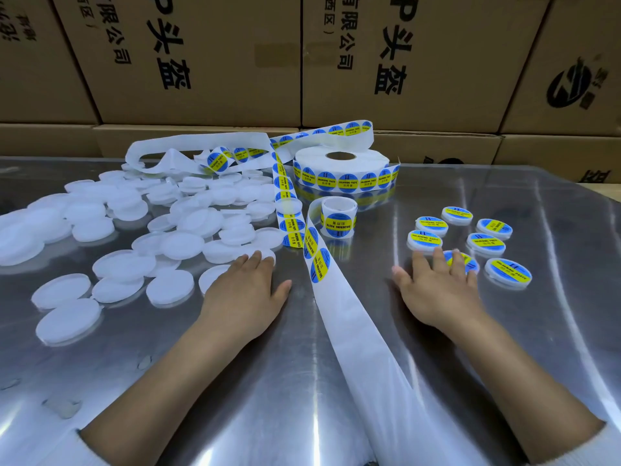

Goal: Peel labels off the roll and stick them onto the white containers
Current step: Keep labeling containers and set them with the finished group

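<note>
One head-worn view, looking forward and down.
Your camera sat close above the worktop [336,381], wide-angled, taking in both forearms near its lower edge and stacked cartons [208,62] beyond.

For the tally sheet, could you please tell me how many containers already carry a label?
7, all at the right: back, two left, two right, nearest right, one partly under the right hand's fingers. None seems hidden.

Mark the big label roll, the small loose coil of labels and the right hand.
big label roll [341,156], head view, white top face.
small loose coil [338,220], head view, outer label.
right hand [440,287], head view, back of hand.
</note>
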